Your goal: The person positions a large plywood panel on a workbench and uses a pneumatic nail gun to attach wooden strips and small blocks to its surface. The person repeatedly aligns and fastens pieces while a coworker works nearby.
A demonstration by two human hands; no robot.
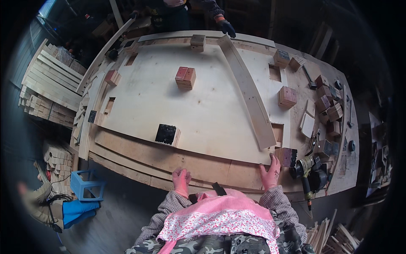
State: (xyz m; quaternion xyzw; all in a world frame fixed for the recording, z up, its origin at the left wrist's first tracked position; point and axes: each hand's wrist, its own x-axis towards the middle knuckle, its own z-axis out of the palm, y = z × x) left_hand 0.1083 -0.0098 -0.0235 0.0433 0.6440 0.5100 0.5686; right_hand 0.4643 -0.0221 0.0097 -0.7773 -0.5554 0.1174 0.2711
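My left hand [182, 181], in a pink glove, hovers at the table's near edge with its fingers drawn together and nothing visible in them. My right hand [270, 172], gloved in pink too, has thumb and fingers apart by the near right corner of a large pale plywood panel [144, 101]. Just beyond it sits a black-ended wooden block [286, 157]. A long plank [247, 91] lies slanted over the panel, its near end close to my right hand. Nearer the left, a black-topped block [167, 134] rests at the panel's front edge.
A nail gun [308, 171] lies on the right near a pile of wooden blocks [327, 99] and a hammer [310, 79]. Across the table, a co-worker's gloved hand [227, 28] is by the plank's far end. Stacked boards [53, 80] and a blue stool [86, 184] stand left.
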